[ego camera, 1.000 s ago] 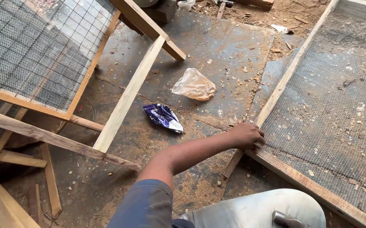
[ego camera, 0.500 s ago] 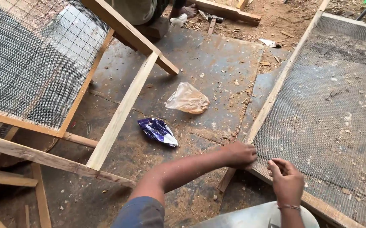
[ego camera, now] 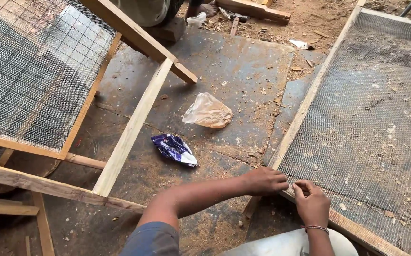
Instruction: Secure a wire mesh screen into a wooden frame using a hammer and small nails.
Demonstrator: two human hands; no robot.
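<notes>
Floor (ego camera: pixel 243 71): dark sheet surface strewn with sawdust and wood chips, giving way to bare reddish earth along the top edge. Mesh panel (ego camera: pixel 371 118): large wooden frame covered in fine wire mesh, lying flat on the floor at right and running from the top right corner to the bottom edge; its near corner sits under both hands. Second mesh frame (ego camera: pixel 30 80): coarser square-grid wire on a timber frame, raised and tilted at upper left, with pale wooden rails (ego camera: pixel 129 132) crossing below and beside it. Metal sheet (ego camera: pixel 281 244): pale curved piece at the bottom edge, just below the hands. Clear plastic bag (ego camera: pixel 209 111): crumpled, lying on the floor near centre, well apart from the hands. Blue wrapper (ego camera: pixel 174 148): crumpled foil packet, on the floor just left of and below the bag. Left hand (ego camera: pixel 262 181): forearm reaching in from bottom centre, palm down, pressed on the corner of the mesh panel's wooden edge; its grip is flat, fingers together, clamped on nothing. Right hand (ego camera: pixel 312 201): bangle at the wrist, fingertips pinched together at the mesh edge, touching the left hand's fingertips; whether anything is held in that pinch cannot be told. Another person's foot (ego camera: pixel 205 8) shows at the top edge, beside scattered offcuts.
</notes>
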